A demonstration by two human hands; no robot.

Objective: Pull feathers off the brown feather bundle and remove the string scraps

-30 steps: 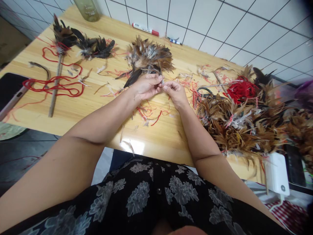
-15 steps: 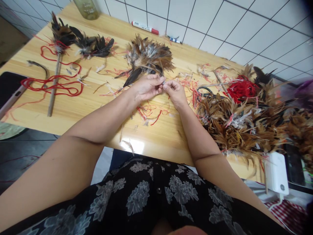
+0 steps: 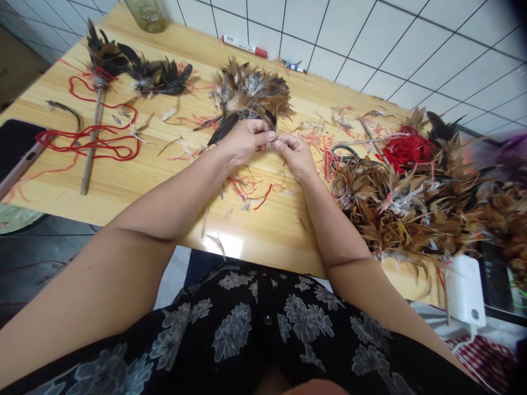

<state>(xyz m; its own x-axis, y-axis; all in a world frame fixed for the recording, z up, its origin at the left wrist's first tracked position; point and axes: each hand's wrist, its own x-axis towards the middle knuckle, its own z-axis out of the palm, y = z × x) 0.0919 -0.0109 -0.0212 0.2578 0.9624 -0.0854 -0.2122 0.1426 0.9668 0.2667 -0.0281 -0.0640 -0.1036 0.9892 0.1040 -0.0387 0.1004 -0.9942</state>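
Observation:
Both hands meet over the table, in front of a brown and grey feather bundle (image 3: 251, 90). My left hand (image 3: 249, 141) is closed in a pinch, with a dark feather (image 3: 269, 118) rising just above its fingertips. My right hand (image 3: 298, 158) pinches close beside the left fingertips. What lies between its thumb and forefinger is too small to make out. Below the hands, scraps of red string (image 3: 247, 187) and bits of feather lie on the wood.
On the left are a wooden stick (image 3: 93, 142) with dark feathers at its top, looped red cord (image 3: 119, 153) and a phone (image 3: 18, 151). A large feather heap (image 3: 395, 208) and a red string tangle (image 3: 407, 151) lie right. A red-capped marker (image 3: 245, 46) rests by the tiled wall.
My left hand's fingers have curled and shifted slightly, knuckles rising. My right hand stays almost in place, its fingertips moved a little. The things on the table are unchanged.

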